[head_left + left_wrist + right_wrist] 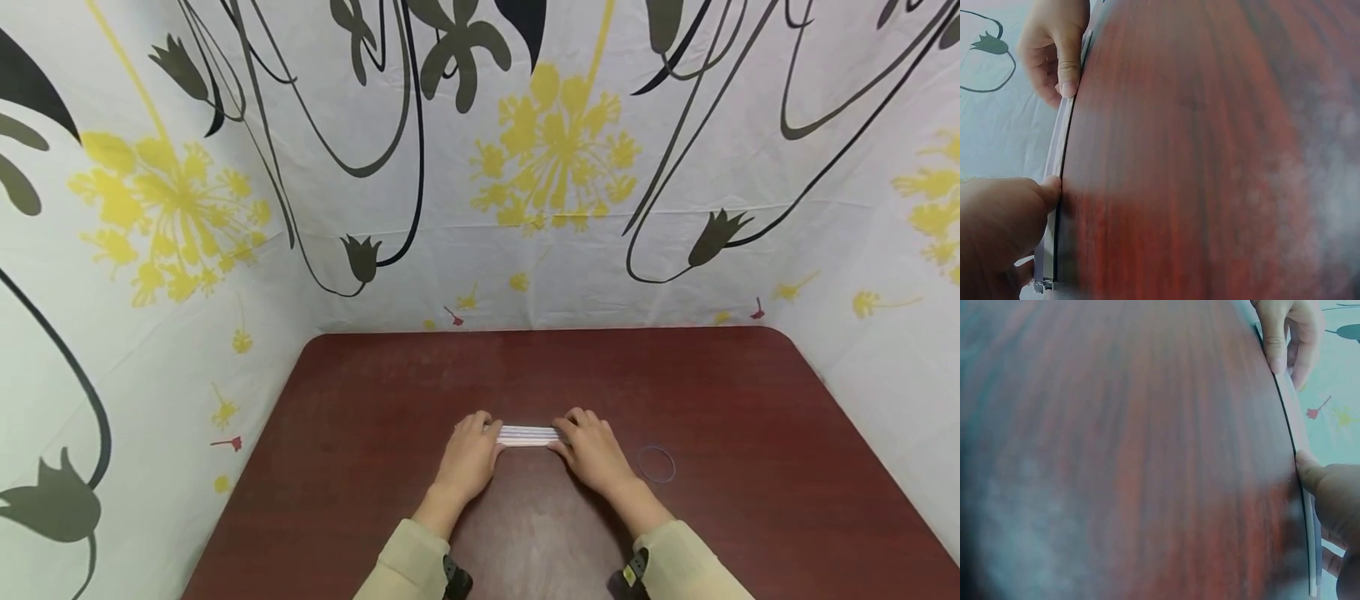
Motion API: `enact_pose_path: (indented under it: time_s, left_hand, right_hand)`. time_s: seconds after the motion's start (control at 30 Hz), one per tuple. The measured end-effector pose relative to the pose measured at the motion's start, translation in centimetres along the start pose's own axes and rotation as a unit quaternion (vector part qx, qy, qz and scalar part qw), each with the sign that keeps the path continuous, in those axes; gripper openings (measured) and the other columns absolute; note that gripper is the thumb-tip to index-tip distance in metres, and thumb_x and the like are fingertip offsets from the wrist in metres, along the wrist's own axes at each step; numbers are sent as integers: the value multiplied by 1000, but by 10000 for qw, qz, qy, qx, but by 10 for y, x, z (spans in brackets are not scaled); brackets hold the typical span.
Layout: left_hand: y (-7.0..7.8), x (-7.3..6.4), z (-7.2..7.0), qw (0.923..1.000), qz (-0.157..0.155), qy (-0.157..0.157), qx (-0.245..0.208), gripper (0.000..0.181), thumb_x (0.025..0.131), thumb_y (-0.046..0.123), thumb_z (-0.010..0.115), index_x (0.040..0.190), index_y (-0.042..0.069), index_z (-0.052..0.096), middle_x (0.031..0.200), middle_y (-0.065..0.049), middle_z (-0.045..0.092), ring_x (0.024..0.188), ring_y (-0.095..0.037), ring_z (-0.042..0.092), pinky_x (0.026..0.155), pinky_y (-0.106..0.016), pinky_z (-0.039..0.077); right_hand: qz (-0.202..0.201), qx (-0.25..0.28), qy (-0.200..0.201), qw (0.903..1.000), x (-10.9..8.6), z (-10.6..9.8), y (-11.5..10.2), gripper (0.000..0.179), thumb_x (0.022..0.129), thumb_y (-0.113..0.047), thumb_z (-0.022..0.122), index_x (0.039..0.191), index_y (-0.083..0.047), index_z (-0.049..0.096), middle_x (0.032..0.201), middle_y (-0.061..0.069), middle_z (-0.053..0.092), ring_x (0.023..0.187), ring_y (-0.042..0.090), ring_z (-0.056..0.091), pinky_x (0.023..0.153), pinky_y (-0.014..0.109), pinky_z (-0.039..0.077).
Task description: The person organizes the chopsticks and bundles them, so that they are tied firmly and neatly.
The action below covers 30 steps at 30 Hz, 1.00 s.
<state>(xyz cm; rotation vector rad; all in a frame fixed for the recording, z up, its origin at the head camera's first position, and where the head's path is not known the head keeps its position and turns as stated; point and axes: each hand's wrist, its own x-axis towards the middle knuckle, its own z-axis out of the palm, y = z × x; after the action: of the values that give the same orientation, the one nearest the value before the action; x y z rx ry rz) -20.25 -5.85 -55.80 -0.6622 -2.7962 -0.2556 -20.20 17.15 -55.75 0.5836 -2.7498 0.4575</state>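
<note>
A flat white bundle of long, thin pieces (527,436), marked with fine lengthwise lines, lies across the table in front of me. My left hand (468,456) grips its left end and my right hand (593,451) grips the right end, thumbs on the near side and fingers over the far side. Between the hands the middle stretch shows bare. Seen edge-on in the left wrist view, the bundle (1059,144) is a narrow pale strip low against the tabletop. What the pieces are cannot be told. Right of my right hand lies a thin pale purple loop (674,468).
The dark red-brown tabletop (390,383) has rounded far corners. White cloth (570,283) printed with yellow, grey and red flowers hangs behind the table and along both sides. Small dark devices (628,577) sit at both wrists by the light sleeves.
</note>
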Motion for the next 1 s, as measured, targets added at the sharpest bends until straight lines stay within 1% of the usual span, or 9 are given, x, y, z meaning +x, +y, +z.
enact_pose_path:
  time_s: [0.13, 0.27, 0.43, 0.67, 0.83, 1.0]
  left_hand:
    - [0, 3, -2, 9999, 70, 81, 134, 38, 88, 29, 63, 120, 10, 62, 113, -6, 54, 105, -22, 52, 92, -39, 43]
    - [0, 5, -4, 9995, 118, 136, 258, 35, 89, 32, 62, 117, 11, 64, 111, -4, 54, 102, -21, 52, 91, -37, 43]
    - [-1, 4, -4, 9996, 99, 182, 216, 33, 89, 32, 62, 115, 12, 65, 110, -4, 56, 101, -21, 53, 92, -38, 43]
    - [-1, 2, -1, 9998, 63, 109, 181, 32, 90, 32, 60, 116, 12, 64, 109, -4, 56, 101, -21, 53, 94, -37, 42]
    - [0, 1, 0, 9998, 19, 49, 203, 32, 89, 32, 61, 116, 14, 64, 107, -3, 56, 99, -20, 52, 89, -37, 43]
    - [0, 0, 1, 9997, -3, 70, 239, 31, 88, 33, 63, 114, 16, 65, 106, -2, 54, 97, -20, 51, 86, -37, 43]
  right_hand:
    - [7, 28, 84, 10000, 2, -2, 1, 36, 79, -33, 74, 106, -9, 68, 94, 5, 57, 86, 24, 52, 67, 37, 38]
    - [14, 58, 162, 9999, 3, -2, 2, 33, 79, -32, 74, 103, -11, 69, 92, 3, 56, 84, 22, 52, 66, 36, 37]
    - [-70, 69, 275, 9996, 3, 1, 3, 28, 79, -32, 74, 100, -13, 70, 94, 1, 58, 85, 21, 53, 66, 36, 38]
    - [-10, 37, 151, 9999, 1, 3, 4, 28, 80, -34, 72, 101, -16, 70, 96, -1, 58, 86, 20, 53, 67, 35, 38]
    - [1, 34, 121, 9999, 0, 5, 3, 28, 80, -34, 72, 102, -16, 70, 96, -1, 58, 85, 20, 53, 67, 35, 37]
    - [-9, 70, 158, 9998, -1, 6, 2, 28, 79, -32, 74, 101, -15, 70, 94, -1, 58, 84, 20, 52, 66, 35, 37]
